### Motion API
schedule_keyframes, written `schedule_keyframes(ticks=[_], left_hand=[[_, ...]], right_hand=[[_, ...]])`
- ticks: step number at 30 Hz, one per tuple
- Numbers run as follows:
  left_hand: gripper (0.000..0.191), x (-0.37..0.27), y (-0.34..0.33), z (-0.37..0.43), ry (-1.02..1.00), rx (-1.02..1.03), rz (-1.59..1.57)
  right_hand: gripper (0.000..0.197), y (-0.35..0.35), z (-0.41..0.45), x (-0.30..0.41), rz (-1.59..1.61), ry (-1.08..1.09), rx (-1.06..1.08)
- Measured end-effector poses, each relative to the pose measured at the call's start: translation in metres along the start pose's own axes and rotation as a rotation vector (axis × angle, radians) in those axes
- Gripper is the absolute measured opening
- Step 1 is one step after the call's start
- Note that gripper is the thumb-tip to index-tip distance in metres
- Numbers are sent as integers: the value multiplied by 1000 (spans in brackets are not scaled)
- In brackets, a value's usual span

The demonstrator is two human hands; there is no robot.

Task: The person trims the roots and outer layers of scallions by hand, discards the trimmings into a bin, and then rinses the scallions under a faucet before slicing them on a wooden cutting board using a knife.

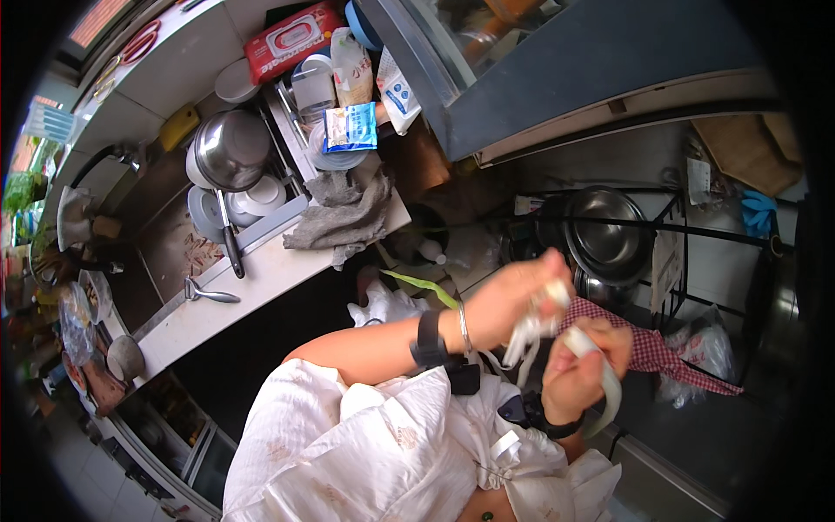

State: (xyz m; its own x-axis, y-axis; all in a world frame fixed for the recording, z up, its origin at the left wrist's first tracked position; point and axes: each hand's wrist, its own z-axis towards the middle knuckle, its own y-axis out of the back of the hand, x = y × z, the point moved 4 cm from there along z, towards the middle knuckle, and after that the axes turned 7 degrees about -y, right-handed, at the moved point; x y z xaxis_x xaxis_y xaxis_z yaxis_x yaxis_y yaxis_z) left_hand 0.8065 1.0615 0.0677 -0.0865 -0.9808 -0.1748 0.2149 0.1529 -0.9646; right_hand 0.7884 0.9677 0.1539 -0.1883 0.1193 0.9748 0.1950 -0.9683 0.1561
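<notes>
My left hand [522, 300] is closed around a pale scallion or leek stalk [556, 293], blurred, with whitish strips [522, 336] hanging below it. A green leaf [424, 283] shows behind that wrist; whether it belongs to the same stalk cannot be told. Just to the lower right, my right hand [584, 372] grips a thick white stalk [612, 395], which curves down and turns pale green. The hands are close together in front of my body. A metal peeler [212, 293] lies on the white counter edge at the left.
The sink [150, 245] holds brownish scraps. Beside it stand a steel pan [233, 150], bowls [261, 196] and a grey cloth [349, 212]. A black rack with steel basins [605, 231], a red checkered cloth [642, 342] and a plastic bag [701, 355] are at the right, near my hands.
</notes>
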Motion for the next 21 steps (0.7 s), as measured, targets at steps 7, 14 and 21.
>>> schedule_keyframes(ticks=[7,14,21], left_hand=[[34,24,89,7,-124,-25,1348],[28,87,198,-17,100,-29,2053],[27,110,275,-19,520,-138,2231]], right_hand=[[46,32,6,-6,-88,118,-51],[45,64,4,-13,-120,112,-189],[43,98,-5,-26,-126,47,-250]])
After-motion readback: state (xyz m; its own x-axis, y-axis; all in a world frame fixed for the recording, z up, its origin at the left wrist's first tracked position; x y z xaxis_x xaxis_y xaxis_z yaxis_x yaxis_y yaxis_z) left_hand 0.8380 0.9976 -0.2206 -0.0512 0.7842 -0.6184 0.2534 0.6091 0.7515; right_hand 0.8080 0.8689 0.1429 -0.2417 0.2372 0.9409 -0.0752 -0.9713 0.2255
